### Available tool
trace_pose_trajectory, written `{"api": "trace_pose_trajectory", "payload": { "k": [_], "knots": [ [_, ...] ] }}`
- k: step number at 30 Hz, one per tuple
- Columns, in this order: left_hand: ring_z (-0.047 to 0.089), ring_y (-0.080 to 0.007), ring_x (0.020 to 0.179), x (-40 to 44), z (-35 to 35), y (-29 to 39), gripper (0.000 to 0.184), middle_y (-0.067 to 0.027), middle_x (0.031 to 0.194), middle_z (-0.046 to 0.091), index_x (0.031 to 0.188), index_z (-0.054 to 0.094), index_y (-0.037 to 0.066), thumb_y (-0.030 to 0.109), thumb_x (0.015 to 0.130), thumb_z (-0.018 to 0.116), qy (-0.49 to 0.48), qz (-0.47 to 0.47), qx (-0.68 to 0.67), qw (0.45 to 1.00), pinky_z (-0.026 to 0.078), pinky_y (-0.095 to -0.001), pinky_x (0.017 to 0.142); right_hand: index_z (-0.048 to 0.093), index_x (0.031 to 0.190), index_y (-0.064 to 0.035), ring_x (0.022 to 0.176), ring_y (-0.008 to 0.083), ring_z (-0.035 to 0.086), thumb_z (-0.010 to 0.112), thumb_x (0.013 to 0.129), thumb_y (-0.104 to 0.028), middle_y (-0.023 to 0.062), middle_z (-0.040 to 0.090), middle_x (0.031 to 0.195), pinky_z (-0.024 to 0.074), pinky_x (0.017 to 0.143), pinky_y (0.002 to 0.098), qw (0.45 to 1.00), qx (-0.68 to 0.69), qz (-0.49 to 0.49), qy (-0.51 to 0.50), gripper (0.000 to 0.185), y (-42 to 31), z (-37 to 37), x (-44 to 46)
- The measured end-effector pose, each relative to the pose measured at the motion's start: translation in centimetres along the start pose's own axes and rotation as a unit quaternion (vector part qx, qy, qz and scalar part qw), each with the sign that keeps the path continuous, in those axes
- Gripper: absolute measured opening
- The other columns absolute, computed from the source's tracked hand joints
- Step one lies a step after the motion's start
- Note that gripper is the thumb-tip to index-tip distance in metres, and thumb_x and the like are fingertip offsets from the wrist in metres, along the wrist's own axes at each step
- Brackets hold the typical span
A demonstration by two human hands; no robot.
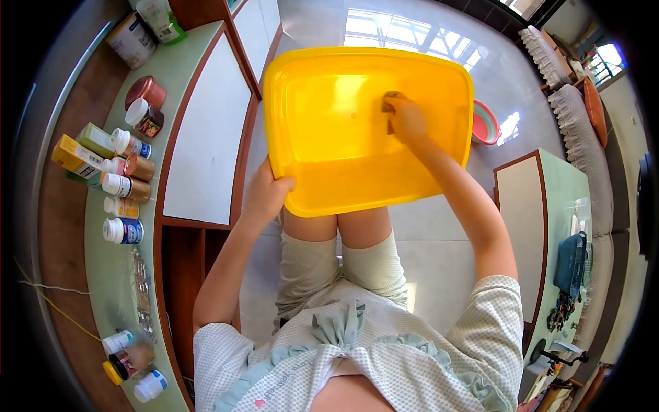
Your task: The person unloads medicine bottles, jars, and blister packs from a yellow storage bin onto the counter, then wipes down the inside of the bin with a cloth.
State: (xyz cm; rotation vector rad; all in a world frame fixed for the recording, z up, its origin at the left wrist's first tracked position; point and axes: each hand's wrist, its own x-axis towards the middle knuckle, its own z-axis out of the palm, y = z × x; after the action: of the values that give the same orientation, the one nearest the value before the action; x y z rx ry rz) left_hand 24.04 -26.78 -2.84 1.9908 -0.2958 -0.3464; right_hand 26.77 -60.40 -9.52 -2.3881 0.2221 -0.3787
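A large rectangular yellow plastic tub [322, 189] is held up in front of me, its inside tilted towards me. My left hand [269, 191] grips the rim at the lower left corner, thumb over the edge and the other fingers hidden behind it. Inside the tub, my right hand [406, 118] is closed around a crumpled brown cloth [390, 103] pressed against the bottom, right of the middle. Only part of the cloth shows beyond the fingers.
To the left, a green-topped cabinet [185, 51] bears several bottles, jars and boxes [79, 156]. A red basin [484, 123] stands on the shiny tiled floor behind the tub. On the right are a low cabinet [519, 226] with a blue container [570, 264] and a sofa [582, 137].
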Motion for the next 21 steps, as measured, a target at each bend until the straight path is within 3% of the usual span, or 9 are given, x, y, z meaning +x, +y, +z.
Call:
{"api": "trace_pose_trajectory", "payload": {
  "k": [3, 4, 6, 8, 14, 16, 18, 19, 21],
  "knots": [
    [0.064, -0.0286, 0.094, -0.6, 0.0, 0.5, 0.052, -0.0160, 0.102, 0.066, 0.124, 0.052, 0.003, 0.011, 0.073, 0.053, 0.005, 0.003, -0.009, 1.000, 0.048, -0.0346, 0.082, 0.066, 0.094, -0.0055, 0.060, 0.0181, 0.064, 0.051, 0.082, 0.001, 0.0071, 0.061, 0.094, 0.0523, 0.051, 0.0367, 0.991, -0.039, -0.090, -0.094, 0.020, -4.2, 2.9, -1.6],
    [0.064, -0.0287, 0.093, -0.6, 0.1, 0.3, 0.052, -0.0159, 0.102, 0.066, 0.125, 0.052, 0.003, 0.011, 0.073, 0.053, 0.006, 0.005, -0.009, 1.000, 0.048, -0.0345, 0.082, 0.066, 0.095, -0.0069, 0.065, 0.0197, 0.065, 0.053, 0.080, 0.000, 0.0065, 0.061, 0.098, 0.0531, 0.056, 0.0362, 0.989, -0.009, -0.050, -0.141, 0.021, -5.2, 4.3, -1.6],
    [0.064, -0.0285, 0.094, -0.8, 0.0, 0.2, 0.052, -0.0159, 0.102, 0.066, 0.125, 0.052, 0.003, 0.010, 0.074, 0.053, 0.003, 0.000, -0.011, 1.000, 0.047, -0.0344, 0.082, 0.066, 0.096, -0.0092, 0.075, 0.0217, 0.065, 0.057, 0.077, -0.001, 0.0053, 0.060, 0.104, 0.0538, 0.065, 0.0350, 0.974, -0.024, -0.139, -0.177, 0.023, -6.7, 6.5, -1.5],
    [0.063, -0.0280, 0.095, -1.0, -0.2, 0.6, 0.051, -0.0161, 0.104, 0.066, 0.125, 0.051, 0.002, 0.010, 0.074, 0.053, -0.004, -0.012, -0.013, 1.000, 0.047, -0.0343, 0.082, 0.066, 0.097, -0.0110, 0.085, 0.0229, 0.065, 0.060, 0.075, -0.003, 0.0043, 0.059, 0.107, 0.0535, 0.072, 0.0338, 0.904, -0.113, -0.388, -0.141, 0.024, -6.8, 8.0, -0.9],
    [0.062, -0.0281, 0.097, -0.9, -0.8, -0.4, 0.051, -0.0167, 0.106, 0.065, 0.125, 0.051, 0.001, 0.009, 0.074, 0.052, -0.038, -0.027, -0.022, 0.999, 0.047, -0.0346, 0.083, 0.064, 0.098, -0.0133, 0.099, 0.0233, 0.061, 0.064, 0.072, -0.010, 0.0031, 0.058, 0.113, 0.0526, 0.077, 0.0340, 0.835, -0.211, -0.483, -0.160, 0.026, -4.4, 4.7, -0.2],
    [0.063, -0.0277, 0.096, -1.0, -0.8, -0.2, 0.052, -0.0167, 0.106, 0.065, 0.125, 0.051, 0.002, 0.008, 0.074, 0.052, -0.030, -0.026, -0.024, 0.999, 0.047, -0.0346, 0.083, 0.062, 0.098, -0.0139, 0.090, 0.0257, 0.063, 0.062, 0.077, -0.016, 0.0053, 0.060, 0.105, 0.0533, 0.068, 0.0353, 0.857, -0.185, -0.458, -0.144, 0.020, -2.0, 1.8, -0.3],
    [0.063, -0.0273, 0.095, -1.0, -0.5, -0.2, 0.052, -0.0168, 0.105, 0.065, 0.126, 0.051, 0.002, 0.008, 0.074, 0.052, -0.011, -0.007, -0.022, 1.000, 0.047, -0.0345, 0.082, 0.061, 0.093, -0.0124, 0.082, 0.0246, 0.063, 0.061, 0.077, -0.016, 0.0054, 0.060, 0.101, 0.0505, 0.058, 0.0344, 0.953, -0.081, -0.221, -0.192, 0.016, -2.0, 0.9, -0.5],
    [0.063, -0.0272, 0.095, -1.0, -0.3, -0.3, 0.052, -0.0169, 0.105, 0.065, 0.126, 0.051, 0.003, 0.008, 0.074, 0.053, 0.004, 0.012, -0.018, 1.000, 0.047, -0.0344, 0.082, 0.060, 0.091, -0.0116, 0.079, 0.0241, 0.063, 0.061, 0.077, -0.016, 0.0055, 0.060, 0.099, 0.0491, 0.054, 0.0339, 0.973, -0.026, -0.095, -0.210, 0.014, -2.4, 0.3, -0.7],
    [0.063, -0.0270, 0.094, -0.9, -0.1, -0.1, 0.053, -0.0171, 0.105, 0.065, 0.127, 0.051, 0.004, 0.008, 0.074, 0.053, 0.013, 0.019, -0.013, 1.000, 0.047, -0.0344, 0.081, 0.059, 0.086, -0.0101, 0.071, 0.0230, 0.064, 0.061, 0.077, -0.015, 0.0056, 0.060, 0.095, 0.0463, 0.044, 0.0330, 0.956, 0.085, 0.160, -0.231, 0.010, -3.1, -0.8, -1.0]
  ]
}}
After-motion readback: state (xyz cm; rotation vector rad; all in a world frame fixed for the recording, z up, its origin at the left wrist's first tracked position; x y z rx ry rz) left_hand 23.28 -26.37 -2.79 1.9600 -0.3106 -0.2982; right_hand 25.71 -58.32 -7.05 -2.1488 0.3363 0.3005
